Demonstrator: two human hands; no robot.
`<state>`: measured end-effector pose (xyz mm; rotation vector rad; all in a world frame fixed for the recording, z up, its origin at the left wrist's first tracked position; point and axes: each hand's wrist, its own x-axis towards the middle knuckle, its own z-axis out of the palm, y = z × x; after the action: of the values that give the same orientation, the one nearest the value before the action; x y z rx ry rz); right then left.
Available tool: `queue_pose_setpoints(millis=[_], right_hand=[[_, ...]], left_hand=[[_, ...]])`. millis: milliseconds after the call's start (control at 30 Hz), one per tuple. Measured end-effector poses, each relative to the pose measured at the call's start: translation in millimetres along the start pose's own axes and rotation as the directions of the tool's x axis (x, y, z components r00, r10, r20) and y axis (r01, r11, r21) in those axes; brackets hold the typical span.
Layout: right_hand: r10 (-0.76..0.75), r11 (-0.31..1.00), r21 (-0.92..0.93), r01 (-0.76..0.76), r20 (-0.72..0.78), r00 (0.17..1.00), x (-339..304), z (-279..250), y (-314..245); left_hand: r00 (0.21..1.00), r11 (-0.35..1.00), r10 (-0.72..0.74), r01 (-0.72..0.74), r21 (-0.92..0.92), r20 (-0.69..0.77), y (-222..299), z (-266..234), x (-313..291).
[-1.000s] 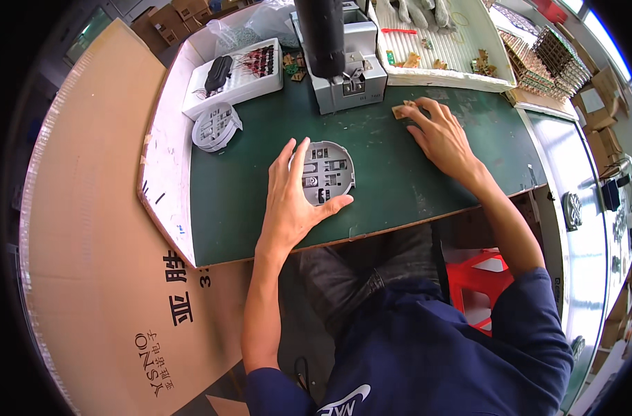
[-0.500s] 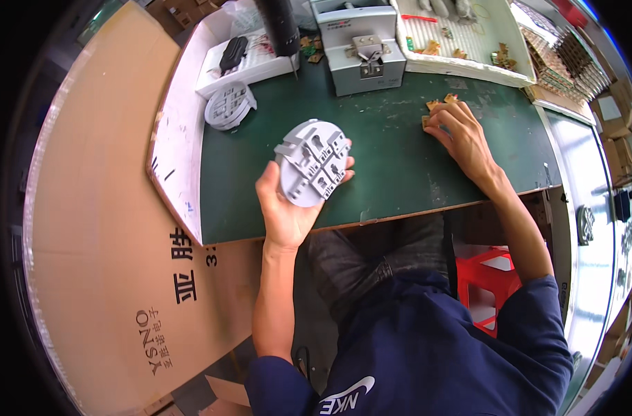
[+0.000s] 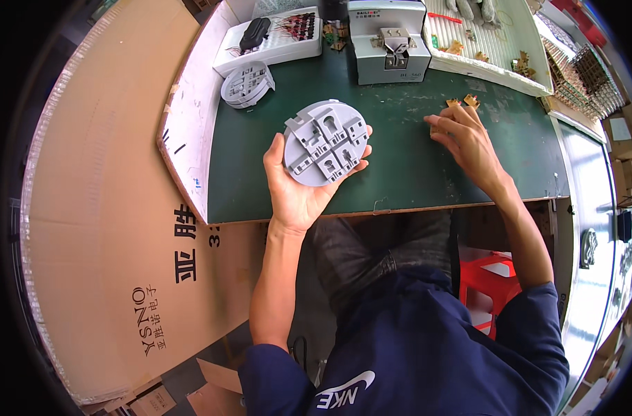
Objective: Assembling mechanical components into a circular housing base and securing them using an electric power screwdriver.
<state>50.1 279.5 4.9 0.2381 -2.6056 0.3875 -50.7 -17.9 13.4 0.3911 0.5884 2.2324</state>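
Note:
My left hand [image 3: 299,194] grips a round grey plastic fixture [image 3: 326,144] from beneath, with its thumb at the left edge and fingertips at the right. Recessed slots and raised blocks cover the fixture's upward face. To the right, my right hand [image 3: 468,142] is just above the green tabletop, its fingers bent and drawn together. Whatever lies between those fingertips is too hidden to name. Just beyond the knuckles are two small brown boards, one [image 3: 472,101] beside the other [image 3: 453,102]. A second round grey fixture [image 3: 248,84] rests at the table's far left.
A grey metal machine [image 3: 392,66] with a clamp stands at the back. Left of it is a white foam tray [image 3: 302,47] with wired parts and a black case [image 3: 255,32]. A ribbed white tray [image 3: 496,73] holds small boards at the back right. A red stool [image 3: 486,277] stands below.
The view has shifted, so the table things sit differently. My left hand has tilted the fixture to show more of its slotted face. A brown board by my right fingertips no longer shows.

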Motion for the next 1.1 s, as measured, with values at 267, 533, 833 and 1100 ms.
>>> queue_pose_setpoints(millis=[267, 533, 833, 1100], right_hand=[[0.081, 0.991, 0.085, -0.1, 0.203, 0.976, 11, -23, -5], [0.309, 0.71, 0.621, -0.332, 0.149, 0.939, 25, -26, -40], [0.335, 0.186, 0.915, -0.359, 0.284, 0.898, 10, -15, -52], [0.262, 0.589, 0.765, -0.262, 0.126, 0.957, 11, -14, -67]], left_hand=[[0.974, 0.35, 0.225, -0.072, 0.934, -0.009, -15, 0, 8], [0.889, -0.506, 0.363, -0.063, 0.86, 0.279, -72, 6, 34], [0.972, 0.545, 0.235, -0.112, 0.831, -0.023, -52, 50, 21], [0.962, 0.506, 0.267, -0.093, 0.857, -0.053, -51, 43, 19]])
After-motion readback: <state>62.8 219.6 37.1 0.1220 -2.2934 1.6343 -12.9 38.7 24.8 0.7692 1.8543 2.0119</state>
